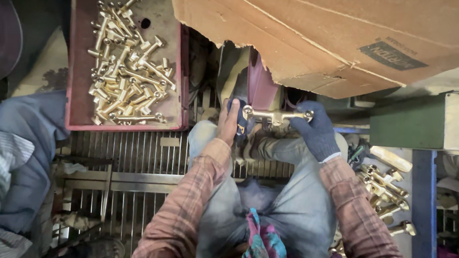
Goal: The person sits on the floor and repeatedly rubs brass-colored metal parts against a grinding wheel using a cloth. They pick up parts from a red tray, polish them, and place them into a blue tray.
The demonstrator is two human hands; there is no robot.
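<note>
1. A brass fitting (pixel 276 115), a long bar with knobs at both ends, is held level above the person's knees, just below the torn edge of a cardboard sheet (pixel 324 38).
2. The left hand (pixel 230 121) is closed on the fitting's left end; dark cloth covers only some of its fingers, and the rest of the hand is bare.
3. The right hand (pixel 316 131), in a dark blue glove, grips the fitting's right end with fingers curled around it.
4. Both forearms wear plaid sleeves, and the legs under the fitting are in grey trousers.
5. Left of the fitting, well apart, a red tray (pixel 75 78) holds a loose pile of similar brass parts (pixel 128 69).
6. Right of the fitting and lower, more brass pieces (pixel 386 188) lie heaped beside a blue frame (pixel 422 215).
7. A metal grate (pixel 129 159) runs below the fitting, between the tray and the knees.
8. A green box (pixel 410 124) sits right of the fitting, near the gloved hand.
</note>
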